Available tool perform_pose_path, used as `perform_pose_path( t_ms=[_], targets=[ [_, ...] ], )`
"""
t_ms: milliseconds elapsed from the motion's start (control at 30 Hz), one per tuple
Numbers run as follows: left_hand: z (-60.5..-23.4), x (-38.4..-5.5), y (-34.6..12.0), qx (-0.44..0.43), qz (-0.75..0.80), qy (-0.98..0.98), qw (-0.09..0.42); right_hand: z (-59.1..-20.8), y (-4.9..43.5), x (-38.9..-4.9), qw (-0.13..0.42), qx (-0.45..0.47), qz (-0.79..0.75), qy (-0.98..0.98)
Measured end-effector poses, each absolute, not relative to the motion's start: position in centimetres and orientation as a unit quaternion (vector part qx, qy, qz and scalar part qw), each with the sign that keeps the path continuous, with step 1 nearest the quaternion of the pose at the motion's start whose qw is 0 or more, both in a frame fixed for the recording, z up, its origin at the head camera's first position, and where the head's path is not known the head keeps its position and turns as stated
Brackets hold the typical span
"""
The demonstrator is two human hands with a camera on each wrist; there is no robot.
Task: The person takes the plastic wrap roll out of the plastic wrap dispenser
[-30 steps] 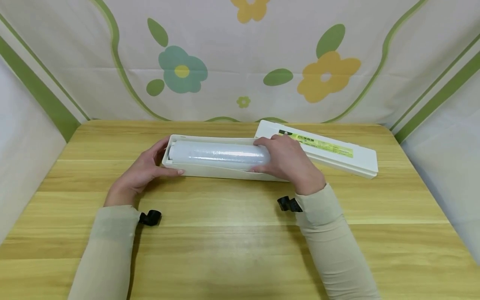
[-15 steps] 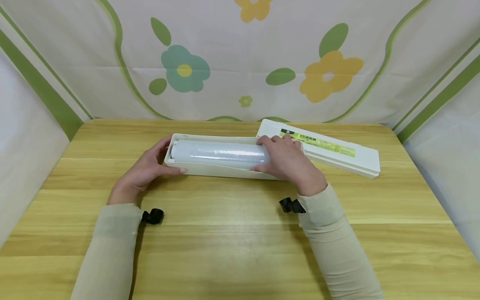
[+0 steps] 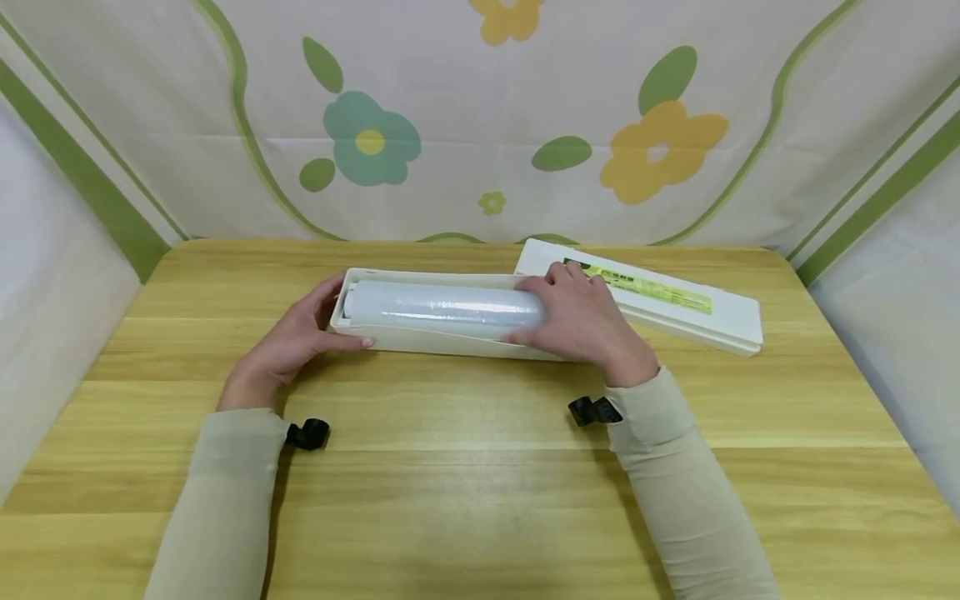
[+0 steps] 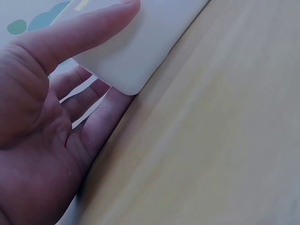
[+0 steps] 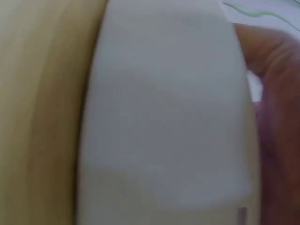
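Note:
A long off-white box (image 3: 442, 342) lies lidless on the table, with a shiny roll of cling film (image 3: 450, 308) inside it. At the box's left end, my left hand (image 3: 288, 340) holds it, thumb along the front wall and fingers behind. The left wrist view shows that thumb (image 4: 93, 33) flat on the white wall and the other fingers round the end. My right hand (image 3: 581, 321) grips the roll's right end from above, covering it. In the right wrist view the box's front wall (image 5: 164, 117) hides most of the right hand (image 5: 281, 84).
A white lid (image 3: 727, 321) with a yellow-green label lies angled behind and right of the box. Bare wooden tabletop (image 3: 450, 483) stretches in front. A flower-printed cloth (image 3: 450, 108) hangs behind the table's back edge. Each wrist carries a black camera mount (image 3: 307, 433).
My right hand and wrist have shifted slightly right while keeping hold of the roll. The left hand keeps its hold on the box, and the head view has moved a little.

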State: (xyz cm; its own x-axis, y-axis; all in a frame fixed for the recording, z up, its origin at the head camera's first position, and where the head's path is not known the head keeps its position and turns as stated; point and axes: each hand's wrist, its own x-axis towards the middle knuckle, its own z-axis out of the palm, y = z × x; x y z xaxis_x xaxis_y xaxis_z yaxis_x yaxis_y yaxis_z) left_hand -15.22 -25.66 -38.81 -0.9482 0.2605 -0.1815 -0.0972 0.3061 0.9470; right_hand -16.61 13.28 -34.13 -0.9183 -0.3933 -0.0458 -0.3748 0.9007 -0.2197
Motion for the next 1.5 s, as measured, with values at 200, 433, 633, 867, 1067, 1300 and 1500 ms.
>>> perform_pose_path(
  t_ms=[200,433,633,867,1067,1300,1500],
  targets=[
    [-38.7,-15.2,-25.6,0.049,0.58,0.798,0.157,-34.6,13.1,-16.5,0.015,-0.18,-0.121,0.976],
    [-38.6,-15.2,-25.8,0.054,0.578,0.799,0.159,-34.8,13.2,-16.1,-0.007,-0.195,-0.118,0.974],
    [-38.7,-15.3,-25.7,0.049,0.579,0.799,0.156,-34.5,13.3,-15.8,-0.011,-0.21,-0.103,0.972],
    [-38.8,-15.3,-25.7,0.046,0.576,0.802,0.151,-34.4,13.1,-15.7,-0.005,-0.221,-0.098,0.97],
    [-39.0,-15.2,-25.7,0.053,0.575,0.803,0.146,-34.7,13.4,-15.7,-0.029,-0.237,-0.092,0.967],
    [-39.0,-15.2,-25.7,0.054,0.574,0.804,0.145,-34.9,13.9,-15.4,-0.043,-0.265,-0.125,0.955],
    [-39.0,-15.2,-25.7,0.056,0.577,0.802,0.145,-35.2,14.3,-15.5,-0.077,-0.282,-0.152,0.944]
  ],
)
